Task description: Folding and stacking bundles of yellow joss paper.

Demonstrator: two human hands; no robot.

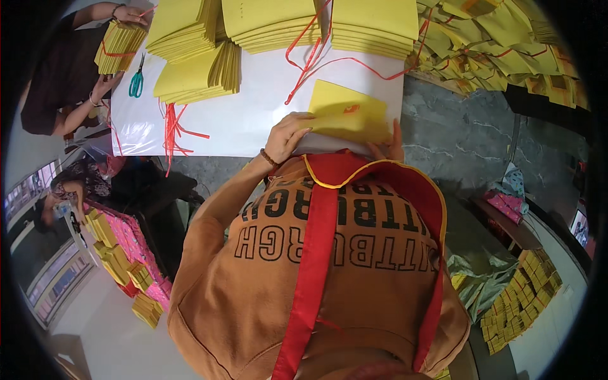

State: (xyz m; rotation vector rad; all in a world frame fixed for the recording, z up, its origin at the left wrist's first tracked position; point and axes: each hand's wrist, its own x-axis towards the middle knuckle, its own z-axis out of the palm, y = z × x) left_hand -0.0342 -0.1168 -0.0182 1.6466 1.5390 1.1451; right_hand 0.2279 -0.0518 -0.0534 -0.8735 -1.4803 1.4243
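A yellow paper sheet or thin stack with a small red mark point(348, 114) lies at the front edge of the white table, its lower part bent in shadow. My left hand point(288, 134) is closed on its left edge, the thumb and fingers at the paper. At the opposite edge my right hand point(392, 144) grips it too, one finger pointing up along the side; the rest is partly hidden by the red apron point(320, 253). How many sheets are there I cannot tell. Red plastic ribbon point(304, 75) trails over the table just beyond the paper.
Thick yellow paper stacks point(272, 25) line the far side of the white table point(253, 120). Teal-handled scissors point(136, 83) and a red ribbon bunch point(171, 130) lie left. Tied yellow bundles point(494, 57) crowd the far right. A co-worker's hands point(126, 16) hold a yellow bundle point(119, 47).
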